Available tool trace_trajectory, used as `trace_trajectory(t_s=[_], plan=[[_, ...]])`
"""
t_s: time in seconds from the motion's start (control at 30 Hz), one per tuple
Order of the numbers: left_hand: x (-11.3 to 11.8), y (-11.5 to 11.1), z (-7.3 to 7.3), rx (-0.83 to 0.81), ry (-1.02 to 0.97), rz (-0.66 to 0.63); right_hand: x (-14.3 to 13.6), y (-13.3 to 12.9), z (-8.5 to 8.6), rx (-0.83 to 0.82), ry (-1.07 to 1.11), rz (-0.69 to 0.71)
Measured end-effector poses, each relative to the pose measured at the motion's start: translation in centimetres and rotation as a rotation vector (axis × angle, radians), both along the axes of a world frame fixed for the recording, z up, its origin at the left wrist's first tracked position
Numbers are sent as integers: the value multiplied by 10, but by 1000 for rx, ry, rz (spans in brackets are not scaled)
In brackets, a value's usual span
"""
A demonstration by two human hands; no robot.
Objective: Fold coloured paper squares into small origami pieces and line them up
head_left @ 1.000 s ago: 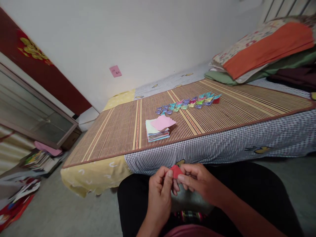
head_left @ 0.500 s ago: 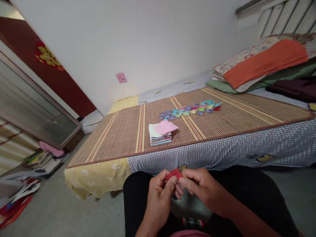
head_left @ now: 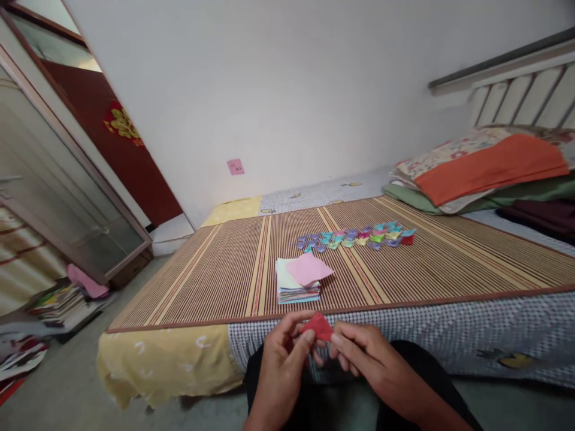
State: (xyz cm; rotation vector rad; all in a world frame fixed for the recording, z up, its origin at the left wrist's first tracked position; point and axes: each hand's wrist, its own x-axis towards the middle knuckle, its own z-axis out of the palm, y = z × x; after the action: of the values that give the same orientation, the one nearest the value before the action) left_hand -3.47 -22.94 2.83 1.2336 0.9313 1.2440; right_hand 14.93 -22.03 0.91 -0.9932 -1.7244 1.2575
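Between my two hands is a small folded piece of red paper (head_left: 318, 325), its pointed top facing up. My left hand (head_left: 284, 359) pinches its left side with thumb and fingers. On the right corner, my right hand (head_left: 365, 354) grips it between thumb and forefinger. Just beyond my hands, a stack of square coloured paper (head_left: 298, 292) lies on the striped mat, with a pink sheet (head_left: 309, 269) turned askew on top. Behind the stack, several small folded paper pieces (head_left: 354, 237) in purple, blue, yellow, green and red are laid out in rows.
The striped mat (head_left: 211, 269) covers the bed, whose checked sheet (head_left: 449, 335) hangs over the near edge. Folded bedding with an orange band (head_left: 494, 167) is piled at the right. A glass-panelled door (head_left: 90, 197) and stacked books (head_left: 56, 305) are at the left.
The view has tilted up, so the bed sits lower in the picture. The red paper is turned in my hands and now shows a broader, triangular face.
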Motion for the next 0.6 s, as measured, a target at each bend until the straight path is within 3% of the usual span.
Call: trace_trajectory(t_s=[0.2, 0.43, 0.6], plan=[[9, 78, 9, 49, -118, 57, -6, 71, 19, 38, 151, 28], [12, 153, 15, 189, -69, -10, -11, 152, 9, -87, 330, 13], [14, 192, 5, 234, -71, 44, -13, 190, 6, -36, 366, 18]])
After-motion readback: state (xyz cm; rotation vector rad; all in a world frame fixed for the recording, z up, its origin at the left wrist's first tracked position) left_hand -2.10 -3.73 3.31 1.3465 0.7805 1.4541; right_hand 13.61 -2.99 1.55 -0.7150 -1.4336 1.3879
